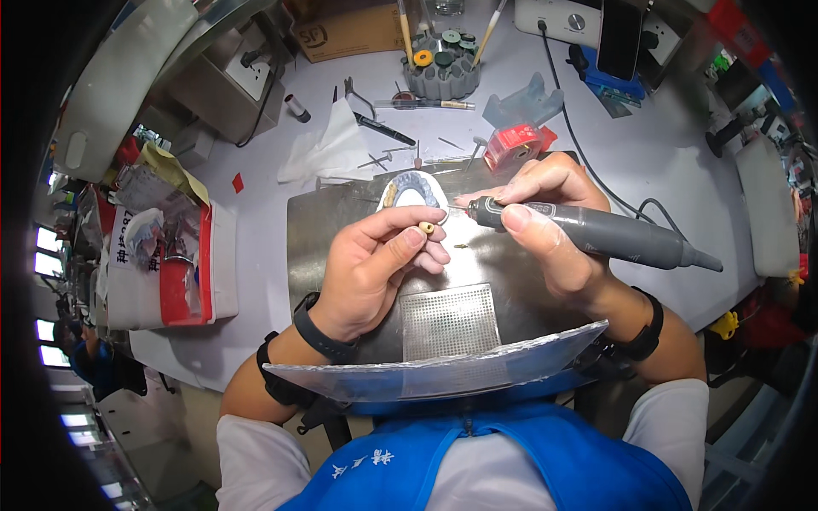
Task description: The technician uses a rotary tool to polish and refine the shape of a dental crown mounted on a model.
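My left hand [365, 271] pinches a small yellowish dental crown [427, 228] between thumb and fingertips, its hollow opening showing. In my right hand [558, 247] lies a thick dark grey rotary handpiece [601, 232], gripped like a pen. Its thin tip points left, close to the left fingertips; I cannot tell whether it touches the crown. Just behind the left fingers is a dental model [413, 189] with grey and yellowish teeth on a white base. A small bur [461, 246] lies loose on the metal work surface [328, 230] between the hands.
A perforated metal grille [450, 324] is set nearer my body, partly behind a clear shield [443, 375]. Beyond the hands lie a red dispenser [513, 146], white tissue [328, 145], loose burs and a grey bur holder [443, 81]. A black cord [588, 157] runs at the right; a white bin [223, 264] stands left.
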The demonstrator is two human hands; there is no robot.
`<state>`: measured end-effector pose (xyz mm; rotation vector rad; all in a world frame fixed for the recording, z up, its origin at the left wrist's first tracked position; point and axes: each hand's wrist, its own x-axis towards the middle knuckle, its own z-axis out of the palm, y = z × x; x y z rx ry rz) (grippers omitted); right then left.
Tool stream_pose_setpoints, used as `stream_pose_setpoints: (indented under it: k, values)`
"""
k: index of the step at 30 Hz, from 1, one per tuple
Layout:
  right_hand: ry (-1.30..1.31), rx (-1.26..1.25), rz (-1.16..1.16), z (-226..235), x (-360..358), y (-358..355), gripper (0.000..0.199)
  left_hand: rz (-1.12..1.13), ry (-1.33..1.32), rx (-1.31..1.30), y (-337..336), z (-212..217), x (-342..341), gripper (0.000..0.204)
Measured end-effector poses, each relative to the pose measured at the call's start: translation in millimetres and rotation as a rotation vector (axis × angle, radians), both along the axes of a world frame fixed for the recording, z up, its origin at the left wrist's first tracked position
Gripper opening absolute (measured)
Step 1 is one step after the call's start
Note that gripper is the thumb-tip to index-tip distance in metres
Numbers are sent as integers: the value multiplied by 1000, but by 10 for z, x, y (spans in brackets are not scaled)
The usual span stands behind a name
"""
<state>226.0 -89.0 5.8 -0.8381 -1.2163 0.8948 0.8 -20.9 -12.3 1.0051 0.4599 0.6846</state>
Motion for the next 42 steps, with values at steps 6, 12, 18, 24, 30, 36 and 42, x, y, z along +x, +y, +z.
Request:
stream_pose_setpoints:
  k: [6, 12, 18, 24, 30, 36, 42]
  values:
    - [73, 22, 148, 118, -76, -46, 16, -80, -96, -9, 13, -56, -18, 29]
    - [33, 156, 182, 44, -17, 6, 15, -95, -100, -12, 9, -7, 11, 31]
    - [46, 165, 185, 37, -22, 14, 16, -114, -135, -1, 22, -18, 10, 32]
    - [0, 145, 173, 73, -28, -21, 13, -111, -108, -24, 28, -2, -3, 30]
    - [-87, 155, 168, 100, -50, -23, 12, -36, -18, 124, 13, 0, -4, 27]
    - [-25, 149, 117, 85, -84, -50, 5, 85, 201, 415, -72, 103, 18, 23]
    - [-90, 132, 23, 58, -91, -45, 9, 195, 362, 833, -49, 138, 23, 19]
